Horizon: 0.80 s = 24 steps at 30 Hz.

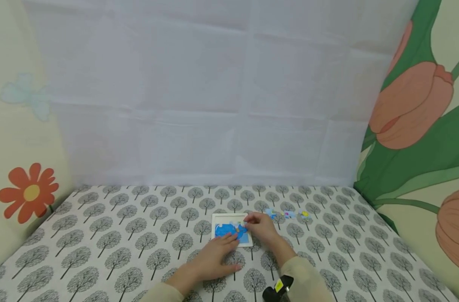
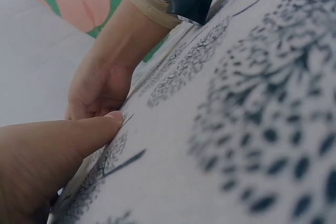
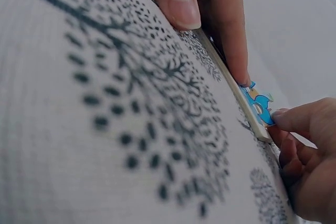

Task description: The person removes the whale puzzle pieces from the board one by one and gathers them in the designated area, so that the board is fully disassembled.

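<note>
A small square puzzle tray (image 1: 229, 215) with a white rim lies on the table, partly filled with blue picture pieces. My left hand (image 1: 213, 259) rests its fairly straight fingers on the pieces at the tray's lower left, thumb spread to the side. At the right side of the tray, my right hand (image 1: 262, 227) pinches a blue puzzle piece (image 3: 264, 113) between thumb and fingers. That piece is tilted above the rim in the right wrist view, close to a left fingertip. In the left wrist view the left thumb (image 2: 97, 132) hides the tray.
Three loose puzzle pieces lie to the tray's right: a blue one (image 1: 270, 213), one with pink (image 1: 289, 214) and one with yellow (image 1: 304, 214). A tree-print cloth (image 1: 139, 256) covers the table. Behind it hangs a white sheet (image 1: 199, 147).
</note>
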{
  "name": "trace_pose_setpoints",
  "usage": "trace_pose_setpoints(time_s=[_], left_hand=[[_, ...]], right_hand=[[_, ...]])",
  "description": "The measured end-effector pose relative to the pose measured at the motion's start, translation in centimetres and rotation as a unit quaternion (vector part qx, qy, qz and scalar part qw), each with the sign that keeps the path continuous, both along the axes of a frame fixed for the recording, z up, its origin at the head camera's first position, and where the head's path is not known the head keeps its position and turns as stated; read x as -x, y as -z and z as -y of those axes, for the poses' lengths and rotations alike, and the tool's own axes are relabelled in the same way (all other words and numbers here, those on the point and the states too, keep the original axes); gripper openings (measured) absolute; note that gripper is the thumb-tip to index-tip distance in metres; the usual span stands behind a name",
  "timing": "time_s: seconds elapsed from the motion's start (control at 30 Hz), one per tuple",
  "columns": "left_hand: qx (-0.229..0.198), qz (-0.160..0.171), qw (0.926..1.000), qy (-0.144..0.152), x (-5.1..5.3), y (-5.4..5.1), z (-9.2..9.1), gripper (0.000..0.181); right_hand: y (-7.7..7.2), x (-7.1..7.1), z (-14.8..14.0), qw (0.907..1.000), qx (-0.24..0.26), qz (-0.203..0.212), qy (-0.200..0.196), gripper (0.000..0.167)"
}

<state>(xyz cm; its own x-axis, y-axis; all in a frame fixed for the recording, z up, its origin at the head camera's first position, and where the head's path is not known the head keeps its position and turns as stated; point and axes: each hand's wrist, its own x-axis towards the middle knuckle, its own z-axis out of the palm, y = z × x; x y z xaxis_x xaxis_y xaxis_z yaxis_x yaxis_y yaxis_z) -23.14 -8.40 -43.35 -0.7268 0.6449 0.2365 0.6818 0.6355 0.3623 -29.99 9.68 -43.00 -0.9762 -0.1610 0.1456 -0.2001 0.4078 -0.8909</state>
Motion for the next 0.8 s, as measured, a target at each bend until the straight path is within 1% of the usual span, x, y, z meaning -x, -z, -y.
trace_pose_setpoints(time_s=[0.1, 0.2, 0.33, 0.43, 0.57, 0.67, 0.8], left_hand=[[-0.01, 0.0, 0.9999, -0.003, 0.1, 0.3, 0.1, 0.066], [-0.022, 0.002, 0.9998, -0.004, 0.2, 0.4, 0.1, 0.066], [-0.031, 0.008, 0.9995, 0.002, 0.1, 0.1, 0.1, 0.065], [-0.032, 0.009, 0.9994, 0.006, 0.0, -0.1, 0.1, 0.064], [-0.027, -0.004, 0.9996, 0.01, 0.0, -0.1, 0.2, 0.063], [-0.018, -0.01, 0.9998, 0.008, 0.0, -0.1, 0.2, 0.062], [-0.006, -0.002, 1.0, 0.003, -0.1, -0.1, 0.3, 0.059]], right_hand=[[-0.2, 0.0, 0.0, 0.9999, 0.003, 0.012, 0.001, 0.006], [-0.5, -0.2, 0.1, 0.9995, 0.017, 0.026, 0.003, 0.005], [-0.8, -0.3, 0.2, 0.9985, 0.026, 0.048, 0.007, 0.006], [-1.1, -0.2, 0.2, 0.997, 0.023, 0.071, 0.018, 0.007], [-1.3, -0.1, 0.4, 0.9923, 0.052, 0.107, 0.032, 0.008], [-1.4, -0.1, 0.5, 0.9914, 0.05, 0.114, 0.041, 0.009], [-1.5, -0.1, 0.7, 0.9918, 0.023, 0.116, 0.049, 0.01]])
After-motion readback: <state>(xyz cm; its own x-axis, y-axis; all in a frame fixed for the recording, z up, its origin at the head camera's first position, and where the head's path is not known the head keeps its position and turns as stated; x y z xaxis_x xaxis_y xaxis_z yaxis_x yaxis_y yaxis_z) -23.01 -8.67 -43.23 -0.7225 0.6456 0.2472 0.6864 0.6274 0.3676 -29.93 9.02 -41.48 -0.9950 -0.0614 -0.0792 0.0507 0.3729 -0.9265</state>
